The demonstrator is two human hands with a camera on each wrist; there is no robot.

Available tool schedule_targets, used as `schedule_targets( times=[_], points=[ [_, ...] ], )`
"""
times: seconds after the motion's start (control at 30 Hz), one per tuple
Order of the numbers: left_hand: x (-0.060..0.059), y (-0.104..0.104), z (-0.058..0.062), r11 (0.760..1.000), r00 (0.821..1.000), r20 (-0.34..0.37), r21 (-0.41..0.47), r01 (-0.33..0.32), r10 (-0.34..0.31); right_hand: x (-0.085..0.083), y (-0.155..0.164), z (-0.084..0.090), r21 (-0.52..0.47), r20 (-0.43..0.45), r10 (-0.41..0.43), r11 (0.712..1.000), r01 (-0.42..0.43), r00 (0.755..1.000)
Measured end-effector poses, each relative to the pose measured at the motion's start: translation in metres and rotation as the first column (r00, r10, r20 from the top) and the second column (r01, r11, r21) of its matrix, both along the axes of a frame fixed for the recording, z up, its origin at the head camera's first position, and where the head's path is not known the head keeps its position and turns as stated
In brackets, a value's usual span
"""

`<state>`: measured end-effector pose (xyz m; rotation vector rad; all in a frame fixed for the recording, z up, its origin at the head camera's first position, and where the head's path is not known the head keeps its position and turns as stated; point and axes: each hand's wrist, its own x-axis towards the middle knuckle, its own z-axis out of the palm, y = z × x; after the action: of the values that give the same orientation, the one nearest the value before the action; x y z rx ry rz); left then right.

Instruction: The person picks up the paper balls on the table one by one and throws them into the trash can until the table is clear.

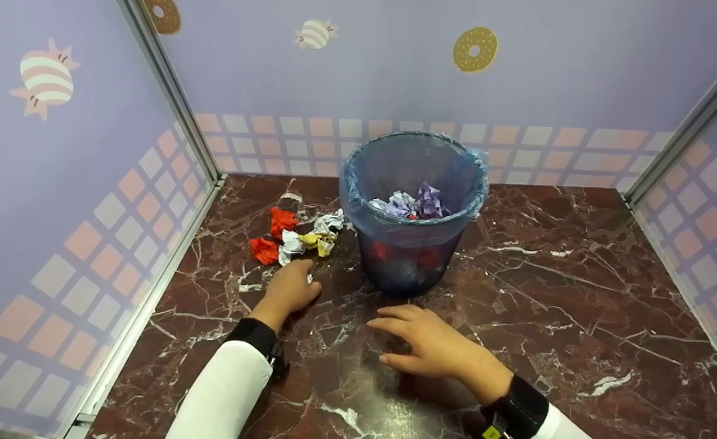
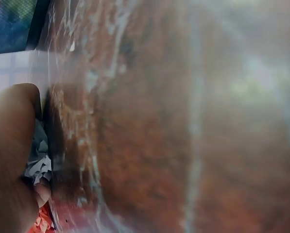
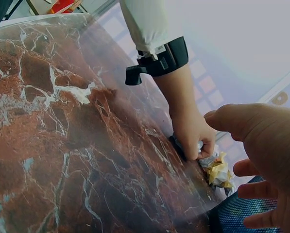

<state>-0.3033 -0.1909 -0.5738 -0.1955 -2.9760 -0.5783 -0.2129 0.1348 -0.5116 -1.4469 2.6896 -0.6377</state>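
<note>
My left hand (image 1: 290,286) is low over the table, left of the bin, its fingers curled round a crumpled white paper ball (image 2: 39,167). Most of that ball is hidden by the hand; a bit of white shows between thumb and forefinger. Just beyond lie two red paper balls (image 1: 264,250), white paper balls (image 1: 292,242) and a yellow-and-white one (image 1: 318,242). My right hand (image 1: 428,341) hovers in front of the bin, fingers spread and relaxed, holding nothing. The mesh waste bin (image 1: 402,262), lined with a blue bag (image 1: 352,189), contains white, purple and red crumpled paper (image 1: 430,200).
The dark red marbled table (image 1: 553,305) carries everything. Lilac wall panels (image 1: 395,73) with sweets and doughnut pictures close off the back and both sides. A metal strip (image 1: 169,238) runs along the table's left edge.
</note>
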Motion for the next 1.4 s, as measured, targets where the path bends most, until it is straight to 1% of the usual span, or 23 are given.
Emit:
schedule_targets(
  times=[0.27,0.57,0.77,1.07,1.2,1.4],
  points=[
    [-0.006,-0.002,-0.001,0.999,0.998,0.049,0.004,-0.044,0.044,0.002,-0.001,-0.003,-0.022,-0.017,0.020,1.000,-0.021,1.000],
    [-0.011,0.000,-0.001,0.999,0.997,0.063,0.003,-0.049,0.049,0.001,-0.002,-0.002,-0.038,-0.006,0.014,0.999,-0.014,1.000],
    [-0.011,-0.001,-0.003,0.998,0.998,0.042,0.014,-0.056,0.055,0.000,-0.004,-0.004,-0.057,-0.006,0.022,0.998,-0.023,1.000],
    [-0.011,-0.003,-0.006,0.997,0.997,0.016,0.025,-0.076,0.076,0.000,-0.004,-0.005,-0.105,0.013,0.006,0.994,-0.005,1.000],
    [-0.010,-0.002,-0.005,0.997,0.998,0.012,0.033,-0.067,0.067,-0.001,-0.001,-0.004,-0.110,0.006,-0.002,0.994,0.002,1.000],
    [-0.008,-0.006,-0.004,1.000,0.999,0.026,0.015,-0.027,0.026,-0.002,0.003,0.000,-0.103,0.004,-0.012,0.995,0.012,1.000]
  ],
)
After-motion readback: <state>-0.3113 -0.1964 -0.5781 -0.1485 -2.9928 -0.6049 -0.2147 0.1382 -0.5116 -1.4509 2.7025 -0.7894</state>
